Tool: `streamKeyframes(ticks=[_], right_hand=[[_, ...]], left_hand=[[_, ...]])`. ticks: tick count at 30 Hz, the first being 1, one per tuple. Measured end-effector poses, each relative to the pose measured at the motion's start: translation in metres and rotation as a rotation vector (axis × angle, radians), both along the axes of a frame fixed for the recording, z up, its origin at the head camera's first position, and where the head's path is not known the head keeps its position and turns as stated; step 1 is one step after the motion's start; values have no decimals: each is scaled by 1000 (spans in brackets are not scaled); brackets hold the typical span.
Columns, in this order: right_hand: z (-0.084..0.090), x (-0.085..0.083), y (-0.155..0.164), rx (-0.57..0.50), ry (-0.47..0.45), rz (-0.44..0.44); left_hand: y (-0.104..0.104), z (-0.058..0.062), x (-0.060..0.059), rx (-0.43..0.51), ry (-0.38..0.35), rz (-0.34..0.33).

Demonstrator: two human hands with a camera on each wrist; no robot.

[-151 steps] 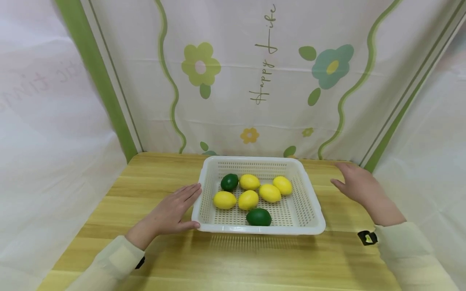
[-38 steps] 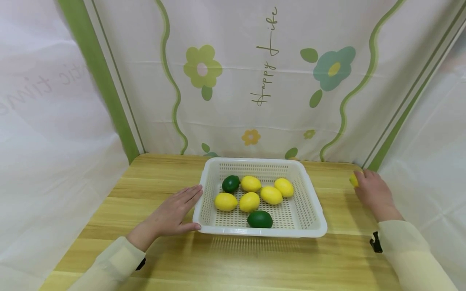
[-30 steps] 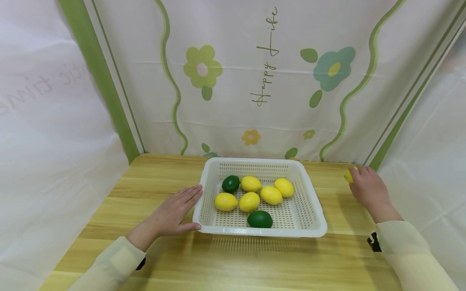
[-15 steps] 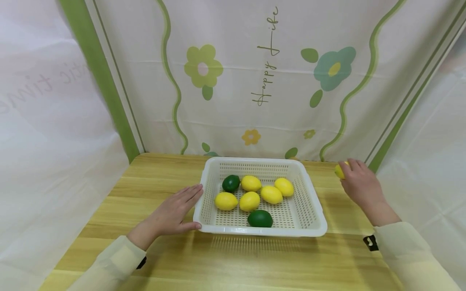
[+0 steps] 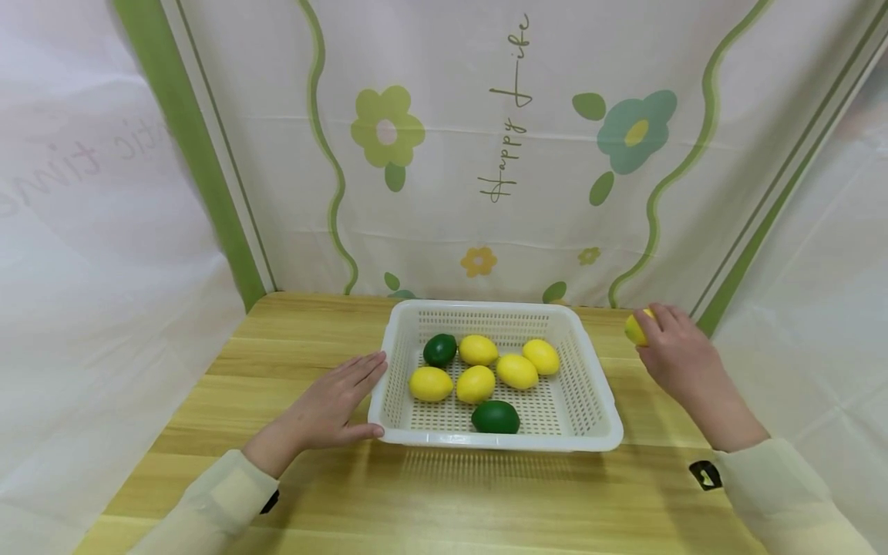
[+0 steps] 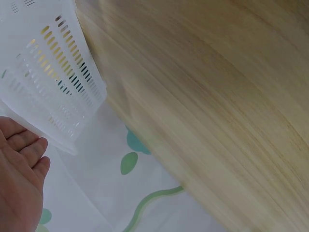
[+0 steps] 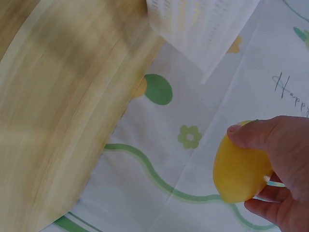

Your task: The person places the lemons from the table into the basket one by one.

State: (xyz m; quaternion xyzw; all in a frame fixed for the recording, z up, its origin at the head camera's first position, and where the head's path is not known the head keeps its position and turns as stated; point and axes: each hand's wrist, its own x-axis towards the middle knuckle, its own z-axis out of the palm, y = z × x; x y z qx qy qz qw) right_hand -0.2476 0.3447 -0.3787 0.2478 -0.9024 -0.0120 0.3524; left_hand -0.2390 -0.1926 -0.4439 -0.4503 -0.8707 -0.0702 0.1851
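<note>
A white plastic basket (image 5: 499,440) with slotted walls stands on the table and holds several yellow lemons (image 5: 516,372) and two dark green lemon-shaped fruits (image 5: 496,417). My left hand (image 5: 333,405) lies against the basket's left side, its fingers straight along the rim; in the left wrist view the fingertips touch the basket wall (image 6: 43,72). To the right of the basket, apart from it, my right hand (image 5: 683,354) grips another lemon (image 5: 636,329). In the right wrist view the thumb and fingers pinch this lemon (image 7: 241,169) from opposite sides.
The wooden table (image 5: 277,331) ends at a white curtain (image 5: 437,193) printed with flowers, close behind the basket. Further curtain panels hang on the left and right sides.
My right hand was without anything 5 seconds ago, then took hold of a lemon at the table's far right. Since then it has moved left toward the basket. My left hand has stayed put.
</note>
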Motion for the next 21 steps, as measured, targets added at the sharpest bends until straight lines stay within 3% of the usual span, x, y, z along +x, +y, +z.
streamKeyframes(ticks=[9,21], right_hand=[[3,11,-21,6,63,80],[2,26,-54,60,17,119]], left_hand=[[0,0,1,1,-7,6],[0,-1,0,5,-8,4]])
